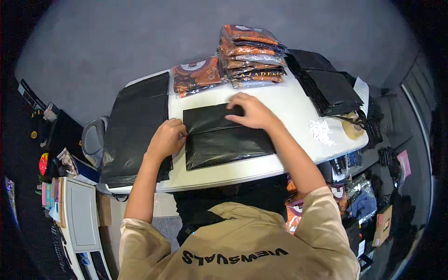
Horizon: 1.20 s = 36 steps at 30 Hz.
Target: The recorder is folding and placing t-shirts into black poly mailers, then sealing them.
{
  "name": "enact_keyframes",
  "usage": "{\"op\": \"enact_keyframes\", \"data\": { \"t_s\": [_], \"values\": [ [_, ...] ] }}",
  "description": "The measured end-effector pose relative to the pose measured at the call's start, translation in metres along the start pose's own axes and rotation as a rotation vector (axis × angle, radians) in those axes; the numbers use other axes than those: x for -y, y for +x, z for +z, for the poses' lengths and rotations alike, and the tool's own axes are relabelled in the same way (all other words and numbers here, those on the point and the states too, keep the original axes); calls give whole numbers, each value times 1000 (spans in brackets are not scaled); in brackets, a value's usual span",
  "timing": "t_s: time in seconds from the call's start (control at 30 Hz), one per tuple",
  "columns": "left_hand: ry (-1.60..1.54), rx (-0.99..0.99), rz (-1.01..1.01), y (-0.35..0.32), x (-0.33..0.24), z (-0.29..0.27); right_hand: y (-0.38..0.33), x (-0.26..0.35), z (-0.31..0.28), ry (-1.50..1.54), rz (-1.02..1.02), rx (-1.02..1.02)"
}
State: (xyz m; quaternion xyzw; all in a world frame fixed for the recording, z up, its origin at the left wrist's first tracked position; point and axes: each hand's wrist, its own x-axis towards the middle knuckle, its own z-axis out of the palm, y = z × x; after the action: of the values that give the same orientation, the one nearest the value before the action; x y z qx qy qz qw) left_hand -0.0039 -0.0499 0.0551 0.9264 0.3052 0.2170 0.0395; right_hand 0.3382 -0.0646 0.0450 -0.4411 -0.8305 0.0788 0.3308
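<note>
- White worktop, one folded black plastic packet lying at its near middle.
- Left hand: fingers curled at the packet's left edge; whether they pinch it, I cannot tell.
- Right hand: arched over the packet's far right part, thumb apart from the fingers.
- Both forearms reach in from the near side.
- Outward: two black stacks, one left, one far right; two wrapped-garment piles, one tall, one low; one tape roll, right.

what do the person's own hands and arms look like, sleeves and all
The left hand and right hand are bare, with no gloves or watch showing. The loose, short tan sleeves end near the elbows. They belong to a tan shirt with dark lettering.
</note>
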Motion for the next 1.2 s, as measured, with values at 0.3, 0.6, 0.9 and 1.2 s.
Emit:
{"op": "enact_keyframes", "data": {
  "t_s": [0.3,0.6,0.9,1.2],
  "values": [
    [3,22,-8,-5,4,3,11,-3,59,-328,261,245],
    [84,122,-35,17,-11,-9,-16,-19,44,-400,461,221],
    [-81,-4,-113,121,-44,99,-21,-17,53,-422,485,157],
    [203,206,-365,73,-12,90,-23,-20,35,-411,528,241]
  ]
}}
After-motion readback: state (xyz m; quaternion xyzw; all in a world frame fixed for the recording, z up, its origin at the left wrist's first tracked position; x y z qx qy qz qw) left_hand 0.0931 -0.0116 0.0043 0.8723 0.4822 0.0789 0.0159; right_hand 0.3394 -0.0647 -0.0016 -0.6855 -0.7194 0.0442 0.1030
